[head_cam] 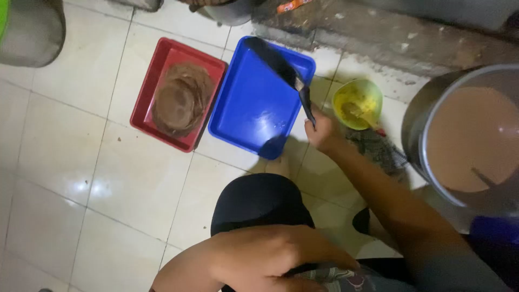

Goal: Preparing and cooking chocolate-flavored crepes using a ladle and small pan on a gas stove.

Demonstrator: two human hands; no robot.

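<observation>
My right hand (323,131) grips the dark handle of a long flat spatula (281,70), whose blade reaches over the bare blue tray (246,127) on the tiled floor. Left of it, a red tray (148,89) holds a stack of thin brown round crepes (181,100). My left hand (270,259) rests on my thigh near the bottom of the view, fingers curled over patterned cloth, holding nothing separate. A small yellow-green bowl (358,103) with a utensil in it sits just right of my right hand.
A big metal pot (427,116) of light brown batter stands at the right, a dark ladle handle sunk in it. A rough concrete ledge (389,38) runs along the top. A grey container (32,32) sits at top left. My black-clad knee (257,200) is in the centre.
</observation>
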